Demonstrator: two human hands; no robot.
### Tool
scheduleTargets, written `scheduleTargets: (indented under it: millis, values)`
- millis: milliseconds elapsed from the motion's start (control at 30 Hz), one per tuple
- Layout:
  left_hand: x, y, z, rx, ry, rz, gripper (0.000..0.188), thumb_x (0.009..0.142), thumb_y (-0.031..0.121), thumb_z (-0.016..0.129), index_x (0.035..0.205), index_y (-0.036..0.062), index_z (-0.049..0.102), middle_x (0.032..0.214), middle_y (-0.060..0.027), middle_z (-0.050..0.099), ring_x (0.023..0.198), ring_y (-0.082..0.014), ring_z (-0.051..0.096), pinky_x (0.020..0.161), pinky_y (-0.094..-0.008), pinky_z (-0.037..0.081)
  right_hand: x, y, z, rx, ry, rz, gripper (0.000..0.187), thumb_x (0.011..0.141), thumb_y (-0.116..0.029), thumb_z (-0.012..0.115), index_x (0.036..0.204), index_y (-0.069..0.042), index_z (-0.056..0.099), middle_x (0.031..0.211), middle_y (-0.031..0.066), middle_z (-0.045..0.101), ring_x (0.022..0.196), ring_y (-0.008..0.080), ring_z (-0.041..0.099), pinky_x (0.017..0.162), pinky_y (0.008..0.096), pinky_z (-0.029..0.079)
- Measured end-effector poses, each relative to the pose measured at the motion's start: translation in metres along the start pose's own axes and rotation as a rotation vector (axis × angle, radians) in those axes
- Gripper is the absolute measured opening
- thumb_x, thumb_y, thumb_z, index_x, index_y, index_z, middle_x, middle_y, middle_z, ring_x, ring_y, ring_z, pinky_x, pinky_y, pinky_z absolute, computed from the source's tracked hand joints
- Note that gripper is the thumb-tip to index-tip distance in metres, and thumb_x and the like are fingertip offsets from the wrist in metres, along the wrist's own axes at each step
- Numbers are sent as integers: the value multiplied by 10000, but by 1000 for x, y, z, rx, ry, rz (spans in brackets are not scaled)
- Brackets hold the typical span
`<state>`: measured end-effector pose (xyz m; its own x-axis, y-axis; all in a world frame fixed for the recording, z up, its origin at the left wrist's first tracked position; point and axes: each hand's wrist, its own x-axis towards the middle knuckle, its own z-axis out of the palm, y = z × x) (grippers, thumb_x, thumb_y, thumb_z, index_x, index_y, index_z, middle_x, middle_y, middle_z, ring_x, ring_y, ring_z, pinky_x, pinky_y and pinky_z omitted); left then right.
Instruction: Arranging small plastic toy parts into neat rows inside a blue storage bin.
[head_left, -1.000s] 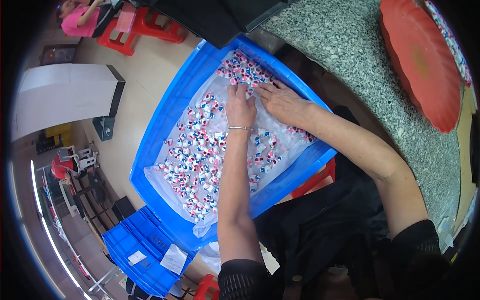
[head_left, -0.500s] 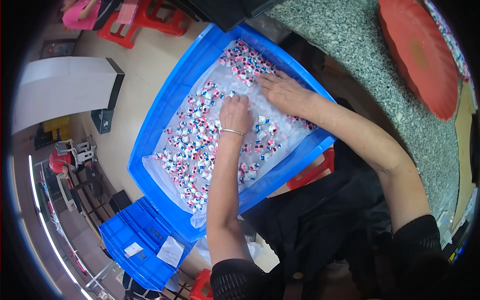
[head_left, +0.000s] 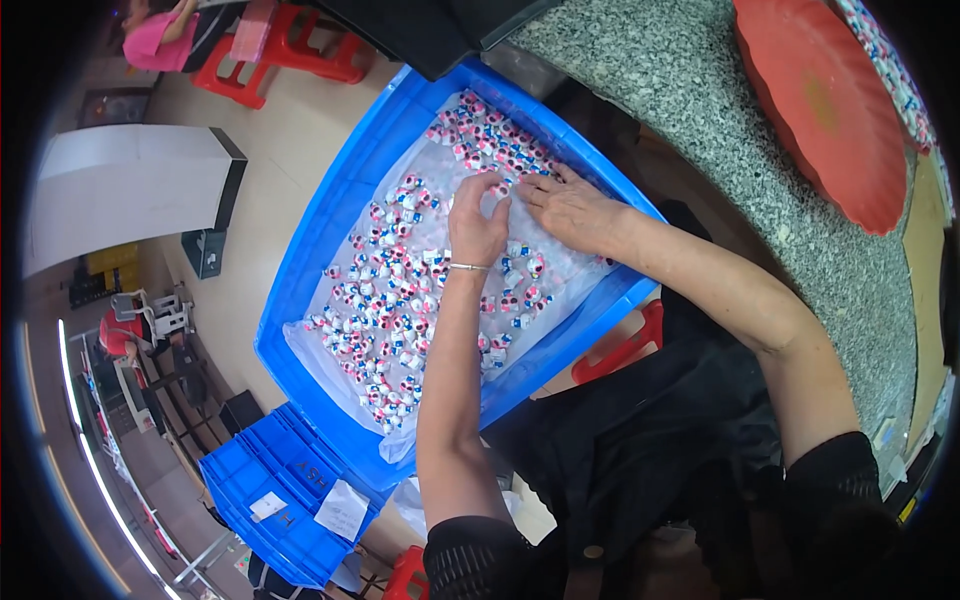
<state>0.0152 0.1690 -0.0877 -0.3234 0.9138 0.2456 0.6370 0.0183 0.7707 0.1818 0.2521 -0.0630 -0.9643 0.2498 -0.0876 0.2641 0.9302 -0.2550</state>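
A large blue plastic crate (head_left: pixel 318 240) sits in front of me, lined with a thin whitish plastic sheet (head_left: pixel 545 262). Many small figurines (head_left: pixel 395 300) in white, pink and blue lie spread over the sheet, with a dense cluster along the far side. My left hand (head_left: pixel 478 225) is over the middle of the crate, its fingers curved and the thumb apart, near a few figurines. Beside it my right hand (head_left: pixel 570 208) lies low with fingers stretched toward the far cluster, touching its near edge. No figurine shows in either grasp, though my fingers partly hide what is under them.
A speckled stone counter (head_left: pixel 690 110) borders the crate on the right, bearing a red scalloped tray (head_left: pixel 825 110). Another blue crate (head_left: pixel 270 490) with paper labels stands lower left. Red stools (head_left: pixel 285 50) and a person in pink (head_left: pixel 160 40) are at the far left.
My left hand has shifted slightly away from me, its fingers opening from a closed curl. The right hand has moved slightly nearer me, and the far figurines look packed closer together.
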Motion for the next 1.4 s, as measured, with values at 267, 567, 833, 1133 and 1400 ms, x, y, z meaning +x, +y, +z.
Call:
scheduleTargets:
  millis: [267,567,833,1133,1400]
  values:
    - [-1,-17,8,191,43,99,282,699,-33,694,952,51,604,999,-133,574,889,-316,595,782,-382,495,0,-1,-7,16,-80,-10,361,848,-63,460,1157,45,611,1414,156,463,1361,283,372,1136,492,253]
    - [-3,-26,-50,415,132,39,240,719,99,739,919,60,612,870,-91,604,766,-269,591,689,-372,489,1,4,-6,97,-53,8,358,845,-37,458,1165,52,592,1428,174,439,1371,305,355,1142,512,233]
    - [3,-22,-34,731,-82,-200,288,765,160,674,1038,93,609,999,-171,582,811,-316,639,696,-408,534,-4,0,-12,83,-91,18,377,849,-25,446,1194,61,571,1441,172,423,1379,306,341,1143,493,253]
    - [-17,3,-4,-161,-100,-289,289,821,72,693,1109,81,680,1056,-56,553,816,-92,545,660,-236,477,-9,3,-8,50,-83,26,420,836,-31,464,1236,72,547,1431,157,432,1351,288,374,1125,471,298]
    - [-7,6,13,284,-7,132,410,636,9,750,1009,75,593,992,-136,576,960,-348,525,853,-423,425,-9,-2,-9,60,-85,19,412,850,-54,474,1240,59,547,1426,162,435,1346,283,383,1121,459,305]
